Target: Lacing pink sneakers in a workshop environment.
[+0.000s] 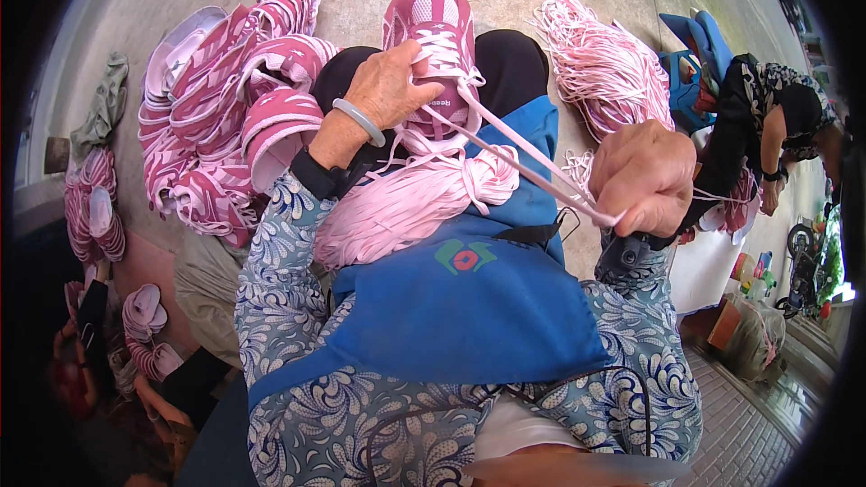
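Note:
A pink and white sneaker [429,2] rests on my lap between my knees, its white lace threaded through the upper eyelets. My left hand [383,88] grips the shoe's left side, with thumb and forefinger beside the lacing. Off to the right, my right hand [645,176] is closed in a fist around the lace ends. Two pale pink lace strands [528,151] run taut from the shoe's collar to that fist. Below the shoe, a tied bundle of pink shoelaces [397,216] lies on my blue apron [469,325].
Stacked pink sneakers [203,108] crowd the floor at my left. A large heap of pink laces [604,63] lies beyond my right knee. Another person [776,117] works at the right, near a blue stool [686,81]. Other people's arms [162,397] and more shoes [142,314] show at lower left.

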`<state>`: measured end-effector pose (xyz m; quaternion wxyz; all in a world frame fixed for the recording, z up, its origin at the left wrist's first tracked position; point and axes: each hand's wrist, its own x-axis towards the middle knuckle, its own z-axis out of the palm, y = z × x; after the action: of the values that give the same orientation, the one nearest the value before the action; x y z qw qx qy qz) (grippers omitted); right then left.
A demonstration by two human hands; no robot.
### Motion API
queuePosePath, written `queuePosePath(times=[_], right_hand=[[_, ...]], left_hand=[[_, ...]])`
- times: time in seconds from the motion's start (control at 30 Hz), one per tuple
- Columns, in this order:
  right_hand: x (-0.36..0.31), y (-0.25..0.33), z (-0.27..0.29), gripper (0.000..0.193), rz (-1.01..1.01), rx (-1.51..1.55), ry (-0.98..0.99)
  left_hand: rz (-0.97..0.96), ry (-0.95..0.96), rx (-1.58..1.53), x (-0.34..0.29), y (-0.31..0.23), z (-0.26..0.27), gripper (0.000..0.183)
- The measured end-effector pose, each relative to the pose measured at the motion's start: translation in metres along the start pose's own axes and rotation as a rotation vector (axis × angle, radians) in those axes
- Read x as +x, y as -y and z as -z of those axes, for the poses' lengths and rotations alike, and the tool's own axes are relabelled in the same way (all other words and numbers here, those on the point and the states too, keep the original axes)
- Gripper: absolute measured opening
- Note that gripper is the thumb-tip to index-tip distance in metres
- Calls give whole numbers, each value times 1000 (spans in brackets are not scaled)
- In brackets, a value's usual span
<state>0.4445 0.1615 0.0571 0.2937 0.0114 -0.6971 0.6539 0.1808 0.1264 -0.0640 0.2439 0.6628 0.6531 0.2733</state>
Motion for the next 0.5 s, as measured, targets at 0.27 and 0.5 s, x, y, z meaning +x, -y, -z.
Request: queuePosePath(times=[0.27,0.5], right_hand=[[10,-15,4,19,286,-443,-429],[13,-24,-17,20,-87,437,-330]], left_hand=[[-30,20,185,7,-2,2,21],[3,90,-321,10,21,9,16]])
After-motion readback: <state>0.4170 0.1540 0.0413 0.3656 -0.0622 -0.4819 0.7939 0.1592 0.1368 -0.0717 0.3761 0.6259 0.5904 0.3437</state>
